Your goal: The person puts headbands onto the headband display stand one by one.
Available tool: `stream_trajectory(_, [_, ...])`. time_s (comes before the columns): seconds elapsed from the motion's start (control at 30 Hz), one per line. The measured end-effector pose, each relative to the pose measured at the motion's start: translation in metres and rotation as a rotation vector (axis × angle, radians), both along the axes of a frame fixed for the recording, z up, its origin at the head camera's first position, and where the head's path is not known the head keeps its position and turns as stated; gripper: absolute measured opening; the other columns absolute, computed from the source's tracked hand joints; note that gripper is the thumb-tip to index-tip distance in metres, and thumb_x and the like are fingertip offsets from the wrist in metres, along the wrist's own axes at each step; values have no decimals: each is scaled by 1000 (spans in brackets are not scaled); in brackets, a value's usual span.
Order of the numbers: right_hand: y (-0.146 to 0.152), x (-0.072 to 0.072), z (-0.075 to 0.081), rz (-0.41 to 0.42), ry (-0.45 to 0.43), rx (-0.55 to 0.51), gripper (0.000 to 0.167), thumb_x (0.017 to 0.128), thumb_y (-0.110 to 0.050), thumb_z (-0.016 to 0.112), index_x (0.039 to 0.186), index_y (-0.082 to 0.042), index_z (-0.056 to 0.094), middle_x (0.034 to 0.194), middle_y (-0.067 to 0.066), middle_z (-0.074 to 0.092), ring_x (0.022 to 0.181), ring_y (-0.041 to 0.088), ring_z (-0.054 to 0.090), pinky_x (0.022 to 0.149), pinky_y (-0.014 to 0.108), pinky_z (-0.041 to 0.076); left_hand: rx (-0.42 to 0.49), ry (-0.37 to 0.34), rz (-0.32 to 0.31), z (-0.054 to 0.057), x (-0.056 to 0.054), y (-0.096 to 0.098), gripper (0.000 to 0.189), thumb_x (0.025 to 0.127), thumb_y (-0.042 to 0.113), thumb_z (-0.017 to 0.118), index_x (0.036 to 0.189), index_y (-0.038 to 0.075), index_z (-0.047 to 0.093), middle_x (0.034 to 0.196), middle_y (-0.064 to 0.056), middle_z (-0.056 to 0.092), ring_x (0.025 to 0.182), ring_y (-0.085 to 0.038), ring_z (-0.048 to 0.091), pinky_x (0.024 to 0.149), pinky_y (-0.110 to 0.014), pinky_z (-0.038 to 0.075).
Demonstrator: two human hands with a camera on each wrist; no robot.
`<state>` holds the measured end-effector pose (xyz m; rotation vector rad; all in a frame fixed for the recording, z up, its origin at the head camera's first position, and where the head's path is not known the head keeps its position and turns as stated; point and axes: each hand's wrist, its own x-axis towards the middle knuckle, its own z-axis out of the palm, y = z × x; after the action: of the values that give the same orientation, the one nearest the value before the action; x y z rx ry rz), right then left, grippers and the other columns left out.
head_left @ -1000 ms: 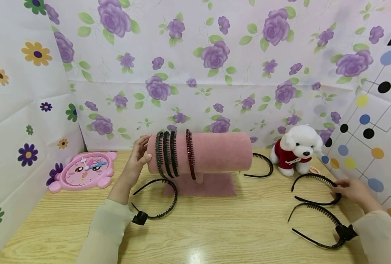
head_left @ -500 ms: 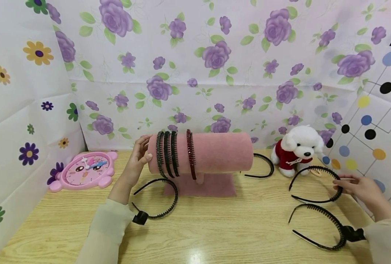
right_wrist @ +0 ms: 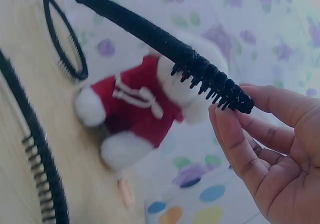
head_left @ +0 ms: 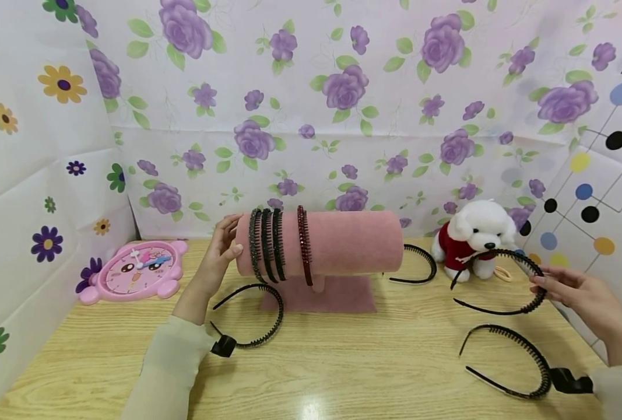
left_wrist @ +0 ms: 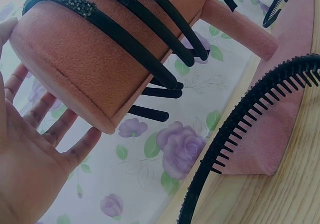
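Observation:
At the left end of a pink padded headband stand (head_left: 352,242), my left hand (head_left: 218,251) grips the roll, thumb in front and fingers behind. Three dark headbands (head_left: 266,245) and a dark red headband (head_left: 304,245) sit around that roll. My right hand (head_left: 583,294) pinches a black toothed headband (head_left: 533,274) between thumb and fingers. It is raised in front of the toy dog, as the right wrist view (right_wrist: 215,81) also shows. Below it, another black headband (head_left: 538,356) lies on the table.
A black headband (head_left: 279,315) lies by my left forearm, and another (head_left: 428,262) lies behind the stand's right end. A white toy dog (head_left: 473,239) in red sits at the back right. A pink clock (head_left: 140,271) lies at the left on the wooden table (head_left: 373,361).
My right hand has lifted the black headband off the table, moving it up and slightly leftward at its open end. My left hand has stayed on the stand.

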<state>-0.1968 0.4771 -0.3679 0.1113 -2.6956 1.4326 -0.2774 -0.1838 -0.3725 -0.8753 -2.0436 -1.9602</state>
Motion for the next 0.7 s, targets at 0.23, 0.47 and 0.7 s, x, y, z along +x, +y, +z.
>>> stream_trajectory(0.23, [-26,7,19,40,89,46,26,99,-15,52,118,-33,51,96,-26,66,85,-8,62,72,8,48,2,-1,-3,-1,-1,0,58,96,15,44,150,17,23,147,6,33,131,-11,37,97,-19,40])
stream_trajectory(0.47, [-58,11,39,-2,137,111,28,97,-20,56,124,-24,53,97,-27,61,84,-8,58,70,8,46,-10,1,3,-2,-1,-1,58,96,15,43,150,18,23,146,7,33,132,-9,36,97,-18,40])
stream_trajectory(0.7, [-94,10,57,-19,192,113,29,92,-18,65,120,-21,59,88,-22,62,76,-6,62,66,11,49,-23,-2,10,0,-2,-2,58,96,12,41,151,17,22,148,5,32,131,-9,37,97,-19,40])
